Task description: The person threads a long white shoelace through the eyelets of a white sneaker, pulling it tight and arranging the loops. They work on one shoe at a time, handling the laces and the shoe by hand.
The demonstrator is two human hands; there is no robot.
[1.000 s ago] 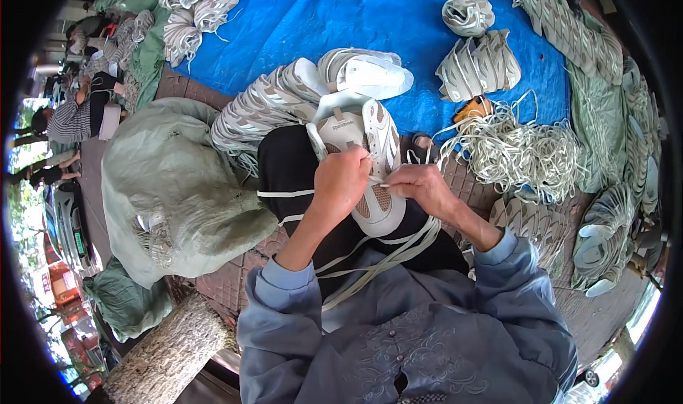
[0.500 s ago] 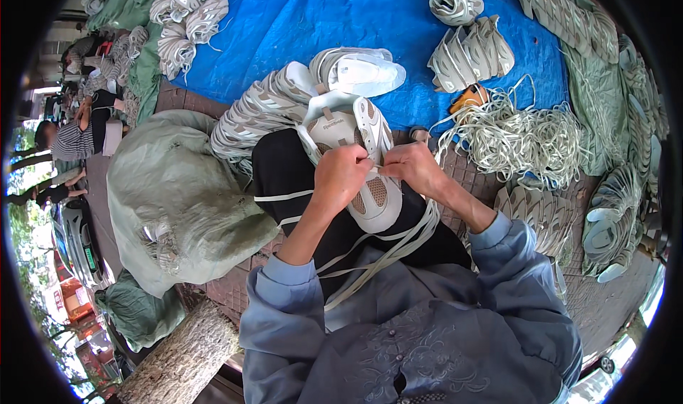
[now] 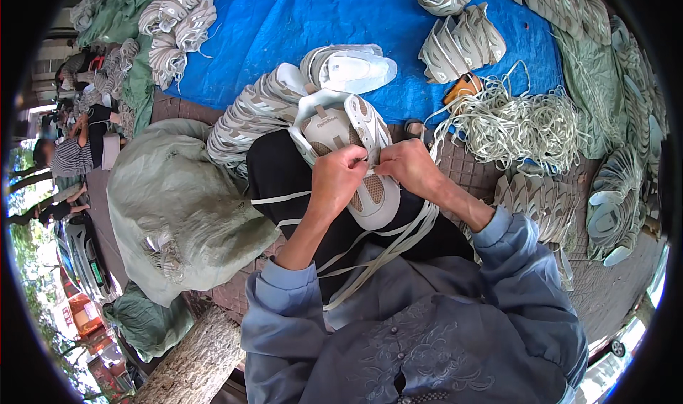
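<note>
Head view shows lettering on the tongue of the shoe

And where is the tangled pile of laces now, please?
In the head view, the pile of laces lies up and right of the right hand, partly over the blue tarp.

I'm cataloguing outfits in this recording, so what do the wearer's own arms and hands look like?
The left grip and right grip are bare, ungloved hands. The left sleeve and right sleeve are long, loose, plain grey-blue fabric, with wide cuffs ending on the forearms.
</note>
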